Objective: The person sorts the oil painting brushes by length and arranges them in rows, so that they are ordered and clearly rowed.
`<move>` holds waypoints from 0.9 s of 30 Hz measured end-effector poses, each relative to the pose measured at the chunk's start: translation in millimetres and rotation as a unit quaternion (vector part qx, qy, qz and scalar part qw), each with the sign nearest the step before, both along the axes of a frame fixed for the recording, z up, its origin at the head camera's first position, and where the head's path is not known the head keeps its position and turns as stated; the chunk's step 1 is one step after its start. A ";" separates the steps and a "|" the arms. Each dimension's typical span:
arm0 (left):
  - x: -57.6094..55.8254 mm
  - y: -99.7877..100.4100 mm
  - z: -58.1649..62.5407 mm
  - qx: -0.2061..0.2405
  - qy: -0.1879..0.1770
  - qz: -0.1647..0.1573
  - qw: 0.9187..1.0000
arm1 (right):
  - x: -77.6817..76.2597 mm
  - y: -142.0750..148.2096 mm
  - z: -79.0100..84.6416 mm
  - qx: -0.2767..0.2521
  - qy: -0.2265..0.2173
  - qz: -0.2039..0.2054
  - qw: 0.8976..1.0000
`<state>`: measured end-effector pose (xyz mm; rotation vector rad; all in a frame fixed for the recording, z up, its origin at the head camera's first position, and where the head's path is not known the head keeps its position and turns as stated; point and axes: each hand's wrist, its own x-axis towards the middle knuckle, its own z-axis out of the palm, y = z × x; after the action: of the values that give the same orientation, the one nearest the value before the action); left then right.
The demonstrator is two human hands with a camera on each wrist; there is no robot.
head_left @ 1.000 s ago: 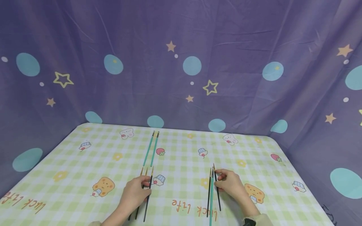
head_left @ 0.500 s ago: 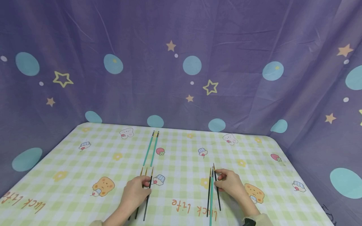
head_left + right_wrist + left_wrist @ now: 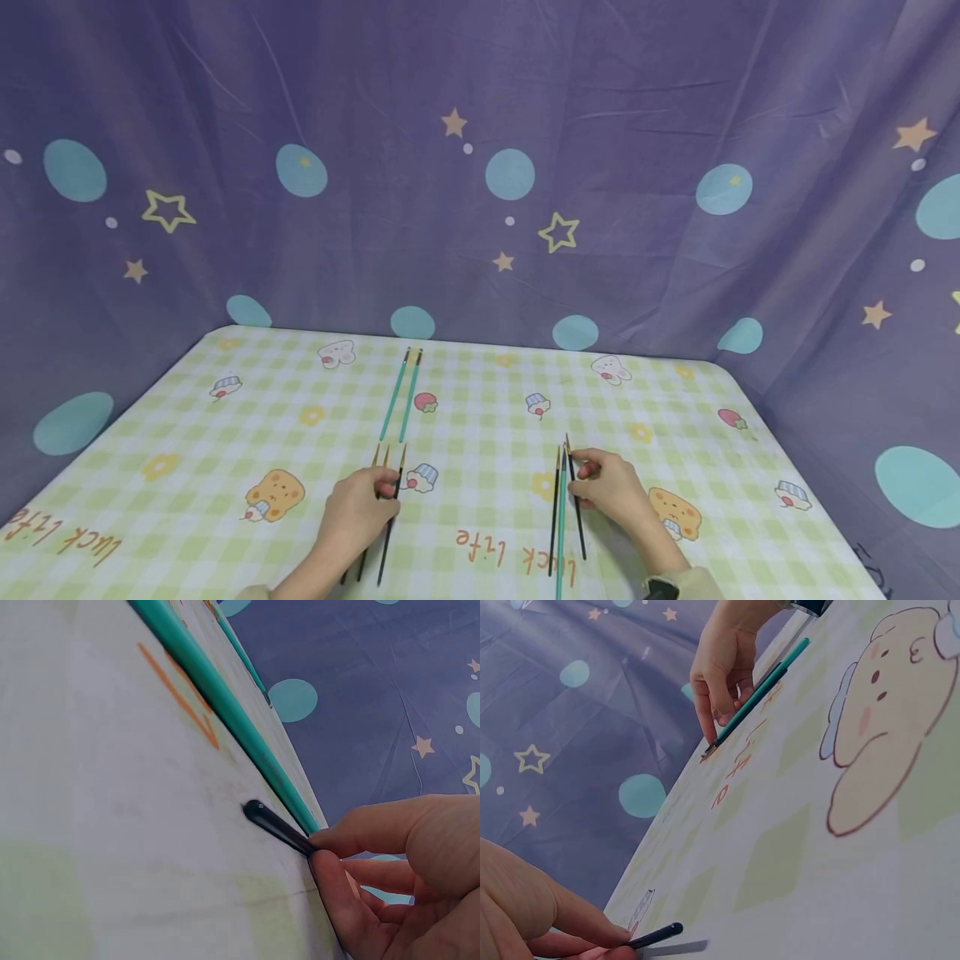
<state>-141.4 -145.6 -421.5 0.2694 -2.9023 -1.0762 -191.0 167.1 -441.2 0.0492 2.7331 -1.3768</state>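
In the head view, my left hand (image 3: 357, 510) pinches a thin black paintbrush (image 3: 386, 547), bristles pointing away from me. Two more black paintbrushes (image 3: 364, 565) lie just left of it, partly hidden under that hand. The left wrist view shows the dark handle end (image 3: 660, 934) sticking out past the thumb and finger, close over the cloth. On the right, my right hand (image 3: 611, 487) pinches another black paintbrush (image 3: 580, 529) between thumb and index finger. Beside it lie a longer teal paintbrush (image 3: 561, 533) and one more black paintbrush (image 3: 553, 525), their tips close together.
Two teal paintbrushes (image 3: 409, 396) lie side by side farther back, left of centre. A green-and-white checked cloth (image 3: 480, 467) with cartoon prints covers the table. Behind and along the sides hangs a purple curtain (image 3: 420, 233) with stars and dots.
The handle end of the paintbrush in my left hand has shifted slightly left. My right hand and the brushes beside it have stayed in place.
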 end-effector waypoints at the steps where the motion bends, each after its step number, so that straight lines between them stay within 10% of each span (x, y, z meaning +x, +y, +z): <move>1: -0.2 0.3 0.0 0.002 0.000 0.002 1.000 | 0.0 -0.1 0.0 0.001 -0.001 0.000 1.000; 27: -3.9 21.6 6.7 0.017 0.070 -0.045 0.996 | 0.7 -2.1 3.0 0.009 -0.009 -0.006 1.000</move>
<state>-145.4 -124.0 -414.7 0.0608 -2.7976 -1.1104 -190.3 165.1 -438.3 0.0785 2.7351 -1.3487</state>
